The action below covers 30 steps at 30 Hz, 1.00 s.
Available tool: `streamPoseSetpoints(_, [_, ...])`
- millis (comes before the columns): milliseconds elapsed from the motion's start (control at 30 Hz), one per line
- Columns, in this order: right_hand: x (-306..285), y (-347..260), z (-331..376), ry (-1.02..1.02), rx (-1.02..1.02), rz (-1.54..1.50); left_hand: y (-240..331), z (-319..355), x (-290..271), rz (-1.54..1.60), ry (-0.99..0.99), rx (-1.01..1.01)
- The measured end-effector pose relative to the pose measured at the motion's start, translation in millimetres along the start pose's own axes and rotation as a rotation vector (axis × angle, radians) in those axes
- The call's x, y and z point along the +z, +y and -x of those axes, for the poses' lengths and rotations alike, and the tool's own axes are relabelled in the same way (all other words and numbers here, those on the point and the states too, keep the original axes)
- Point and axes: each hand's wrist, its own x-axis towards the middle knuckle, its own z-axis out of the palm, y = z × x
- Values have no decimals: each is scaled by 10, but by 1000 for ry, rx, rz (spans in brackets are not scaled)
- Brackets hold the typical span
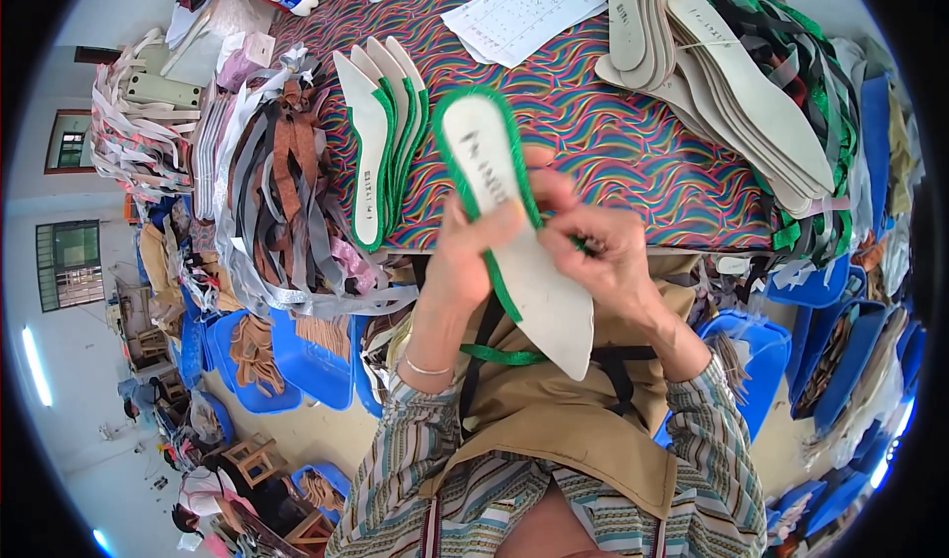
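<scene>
Evidently the edge of this pale insole [549, 291] is the business in hand: it sits at the centre of everything, lifted in front of the worker's lap, rounded end toward eleven o'clock, pointed tip toward five. A green strip [502, 286] binds the rounded end and part of both sides, leaving the tip bare. The left hand [470, 257] is closed around the middle, thumb across the face and fingers curled behind. The right hand [605, 257], at three, has its thumb and fingertips drawn together at the edge, seemingly on the strip (its fingers hide exactly where). I'd judge this as binding the second side; the next move calls for even tension and a close fold while the left steadies the piece.

At ten o'clock a fan of green-edged insoles [364, 128] lies on the patterned cloth [682, 207]; at two, a stack of plain insoles [761, 103]; at twelve, papers [519, 14]. Farther out toward nine hang bundled strips [282, 192], with blue bins [306, 360] around eight.
</scene>
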Motion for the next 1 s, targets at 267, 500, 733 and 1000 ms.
streamPoseSetpoints(267, [-50,-161,-108,-6,142,-216,-16,122,-85,-192,120,145])
streamPoseSetpoints(500, [-116,-144,149,116,297,-490,181,57,-151,-103,60,297])
streamPoseSetpoints(733, [-167,-153,163,63,440,-599,158,25,-176,-124,152,353])
streamPoseSetpoints(1000, [-1322,-486,-393,-158,343,-40,469,18,-440,-50,369,279])
